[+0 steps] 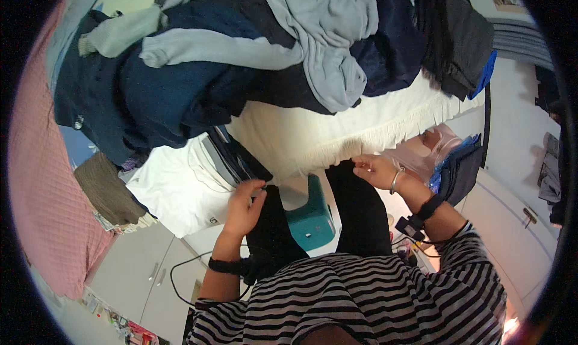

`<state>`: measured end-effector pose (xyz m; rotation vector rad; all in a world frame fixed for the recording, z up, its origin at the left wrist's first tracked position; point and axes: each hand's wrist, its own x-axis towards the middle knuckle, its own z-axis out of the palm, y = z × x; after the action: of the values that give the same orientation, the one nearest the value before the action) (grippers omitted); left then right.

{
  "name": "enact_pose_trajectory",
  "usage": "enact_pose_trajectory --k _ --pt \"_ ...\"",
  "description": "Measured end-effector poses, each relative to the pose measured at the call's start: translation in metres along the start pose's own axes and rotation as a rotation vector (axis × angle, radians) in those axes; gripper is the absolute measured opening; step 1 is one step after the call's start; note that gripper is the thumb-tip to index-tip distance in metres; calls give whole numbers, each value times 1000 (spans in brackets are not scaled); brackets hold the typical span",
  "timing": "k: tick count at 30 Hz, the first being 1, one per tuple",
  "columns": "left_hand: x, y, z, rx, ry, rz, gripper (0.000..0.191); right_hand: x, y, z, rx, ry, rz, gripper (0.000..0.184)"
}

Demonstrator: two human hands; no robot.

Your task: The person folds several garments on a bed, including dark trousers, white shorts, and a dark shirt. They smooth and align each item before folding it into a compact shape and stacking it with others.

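My left hand (246,207) is raised beside my left knee, thumb and fingertips slightly apart with nothing visible between them. Just beyond it lie dark folded garments (232,153) and a white T-shirt (169,191) that hangs over the front edge. Over my other knee, near the fringe of a cream cloth (289,128), my right hand (375,171) is loosely curled, and I see nothing held in it. A grey long-sleeved garment (334,29) sprawls on top of a heap of navy clothing (158,92). Black trousers (356,205) cover my legs.
Between my legs shows a teal and white stool (311,227). At the left are a brown knitted garment (108,191), a pink quilted cover (54,164) and white cabinet doors (135,259). Dark folded clothes (460,173) sit at the right. Cables (174,277) trail from both wrist straps.
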<state>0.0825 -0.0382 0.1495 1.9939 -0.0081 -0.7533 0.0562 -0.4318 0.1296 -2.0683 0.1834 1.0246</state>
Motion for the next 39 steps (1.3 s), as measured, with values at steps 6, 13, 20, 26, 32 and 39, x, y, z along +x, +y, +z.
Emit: enact_pose_trajectory --k 6,13,20,26,32,39 --pt "-131 -37 -8 185 -687 -369 39 -32 33 -24 -292 -397 112 45" --pt "-174 -33 -44 479 -1030 -698 34 -27 57 -33 -544 -1015 129 47" --pt "-76 -49 58 353 -326 -139 26 52 89 119 -257 -796 -64 53" --pt "-81 -67 73 578 -563 -117 33 70 129 246 -329 -880 22 59" --pt "-79 -99 84 599 -490 -10 27 79 175 337 -350 -799 -28 67" --pt "-89 -112 86 633 -437 -40 17 67 180 346 -319 -655 -259 87"
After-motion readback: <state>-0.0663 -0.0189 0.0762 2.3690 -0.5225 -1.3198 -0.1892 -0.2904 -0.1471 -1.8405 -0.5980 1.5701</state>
